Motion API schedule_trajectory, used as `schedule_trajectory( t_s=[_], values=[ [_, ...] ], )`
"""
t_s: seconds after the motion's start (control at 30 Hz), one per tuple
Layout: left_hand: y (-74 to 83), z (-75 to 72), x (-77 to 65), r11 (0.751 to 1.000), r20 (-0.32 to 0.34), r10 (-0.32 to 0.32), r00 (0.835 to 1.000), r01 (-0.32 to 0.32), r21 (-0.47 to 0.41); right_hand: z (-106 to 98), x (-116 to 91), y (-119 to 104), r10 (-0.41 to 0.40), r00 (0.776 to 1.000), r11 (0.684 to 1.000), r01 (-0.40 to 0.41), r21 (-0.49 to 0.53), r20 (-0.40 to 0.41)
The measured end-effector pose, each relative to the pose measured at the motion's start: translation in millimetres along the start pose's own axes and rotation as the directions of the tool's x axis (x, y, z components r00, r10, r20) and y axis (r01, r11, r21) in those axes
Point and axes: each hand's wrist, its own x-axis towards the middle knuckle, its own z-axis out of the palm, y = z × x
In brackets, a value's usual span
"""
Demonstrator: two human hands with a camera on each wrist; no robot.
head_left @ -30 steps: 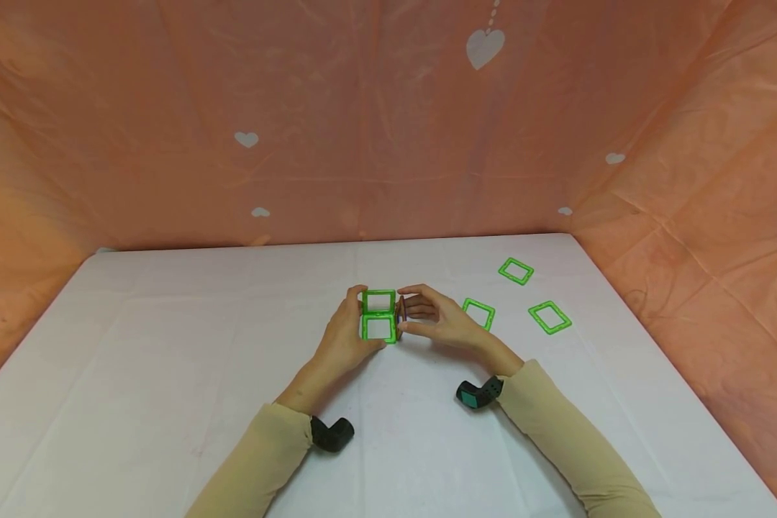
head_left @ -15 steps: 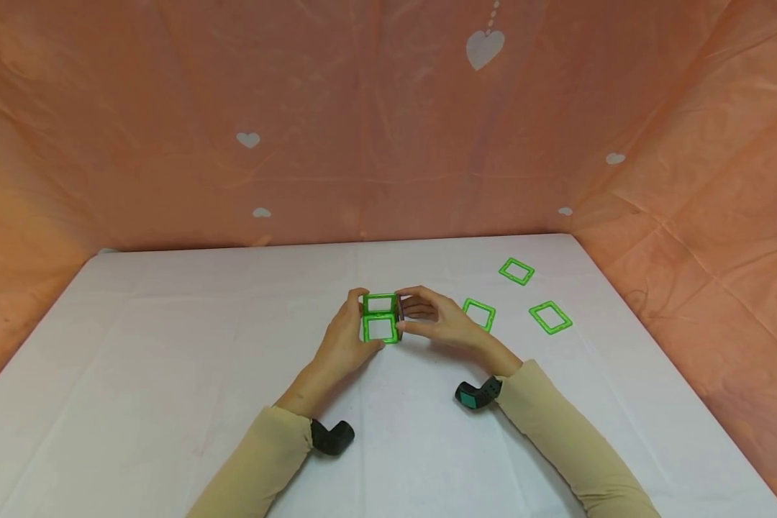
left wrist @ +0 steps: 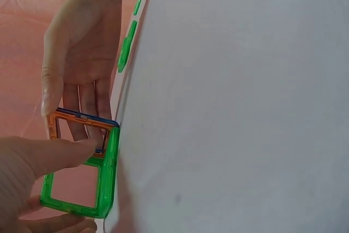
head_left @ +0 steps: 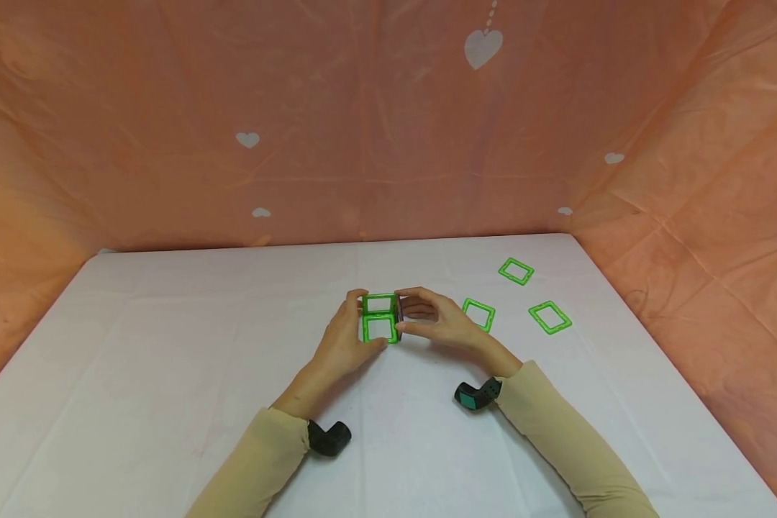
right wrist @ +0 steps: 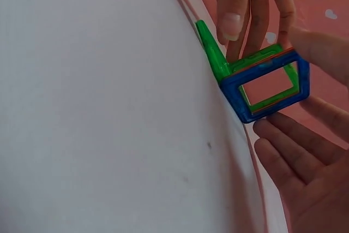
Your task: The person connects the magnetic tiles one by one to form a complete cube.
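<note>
Two green square magnetic tiles (head_left: 379, 314) meet along an edge, one lying toward me and one standing behind. My left hand (head_left: 346, 342) grips them from the left, thumb along the near edge and fingers at the back. At their right side stands a blue magnetic tile (right wrist: 234, 92) with an orange magnetic tile (left wrist: 53, 126) flat against it. My right hand (head_left: 443, 321) pinches this blue-and-orange pair between thumb and index finger, its other fingers extended behind. In the right wrist view, the pair overlaps the green tiles' side.
Loose green square tiles lie to the right: one (head_left: 490, 320) partly behind my right wrist, another (head_left: 550, 329) farther right, a third (head_left: 516, 280) toward the back. A white cloth (head_left: 168, 374) covers the table. An orange curtain (head_left: 362, 144) with hearts hangs behind and at the sides.
The blue-and-orange pair has closed up against the right side of the green tiles. The standing green tile's top has dropped slightly. Both hands otherwise stay almost still.
</note>
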Motion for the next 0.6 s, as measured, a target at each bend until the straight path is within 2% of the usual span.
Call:
schedule_trajectory(
  t_s=[0.13,0.3,0.47,0.6],
  values=[
    [-2.3,0.2,0.8,0.999,-0.037,0.049,0.998,-0.050,-0.018,0,-4,-18,-0.006,1.000,1.000,0.006,-0.007,-0.015],
    [-5.3,0.8,1.4,0.989,-0.090,0.134,0.987,-0.138,-0.043,0,-7,-33,-0.022,0.999,1.000,0.021,-0.023,-0.041],
    [-5.2,-0.4,0.0,0.979,-0.169,0.188,0.968,-0.197,-0.041,-2,-6,-28,-0.031,0.998,1.000,0.031,-0.007,-0.059],
    [-5.4,-1.5,0.0,0.981,-0.186,0.174,0.967,-0.186,-0.051,-3,-2,-13,-0.039,0.997,0.999,0.039,-0.001,-0.066]
  ],
)
